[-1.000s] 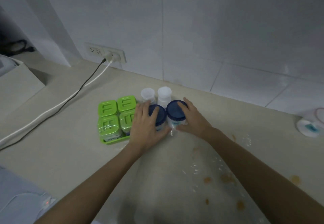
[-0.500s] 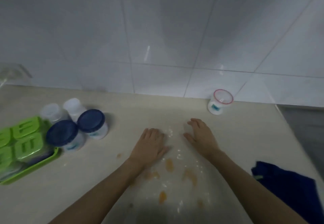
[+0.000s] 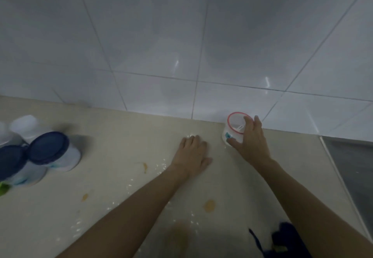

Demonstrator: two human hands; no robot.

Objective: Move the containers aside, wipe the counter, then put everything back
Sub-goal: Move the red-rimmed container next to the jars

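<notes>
So the red-rimmed tub (image 3: 234, 128) sits right at the back of the table (image 3: 121, 177), touching or nearly touching the tiled wall (image 3: 181, 45). The right hand (image 3: 249, 142) is wrapped around its near side, thumb low on the left, fingers over the rim, so the grip is closed on it. The left hand (image 3: 191, 155) lies flat and open on the table, holding nothing.

The tub looks like thin plastic with no lid, probably light, and I can't tell what's inside, so I'd hold it by the wall under the rim and keep it upright. The table's wet with orange spots (image 3: 210, 205), so the base could be slick.

The blue-lidded jars (image 3: 50, 152) are already off to the left, and a dark blue cloth (image 3: 282, 241) waits by the near edge.
</notes>
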